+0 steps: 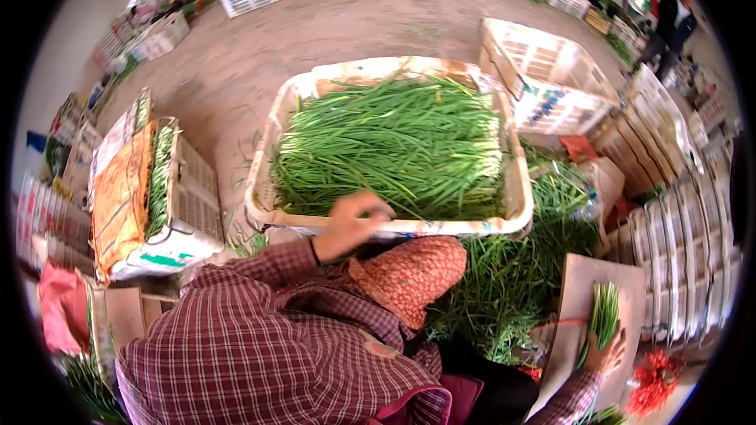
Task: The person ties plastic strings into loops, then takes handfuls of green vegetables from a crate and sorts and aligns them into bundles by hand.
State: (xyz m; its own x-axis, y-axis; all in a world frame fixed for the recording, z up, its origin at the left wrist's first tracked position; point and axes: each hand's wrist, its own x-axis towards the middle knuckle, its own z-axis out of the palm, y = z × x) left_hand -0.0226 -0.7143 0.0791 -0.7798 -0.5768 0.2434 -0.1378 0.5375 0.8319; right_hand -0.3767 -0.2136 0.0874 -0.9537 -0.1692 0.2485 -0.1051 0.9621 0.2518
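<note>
a: what can be seen of the room?
b: a dusty floor (394, 24) is ringed by crates and heaps of greens. on it, a white crate (457, 227) is set in front of the knees, with long green stalks (394, 142) laid crosswise inside. a smaller bundle (605, 311) is seen on a board (579, 291), to the right of the loose greens (504, 283).
a: how is the bundle best handled?
b: in judgement, light support near the pale ends would be best, with the stalks kept parallel and the tips left free. if the bundle is squeezed hard, bruising could be caused; if it is held too loosely, single stalks could be shed.
a: and the hands?
b: the left hand (346, 227) is held at the near rim, fingers bent, its forearm brought in from the left. nothing is seen in its grip, but how far that is open cannot be told through the blur. the right hand (606, 354) is reached far out over the board, its fingers partly spread beside the bundle. contact is suggested, yet whether the stalks are clasped by that grip cannot be told.
</note>
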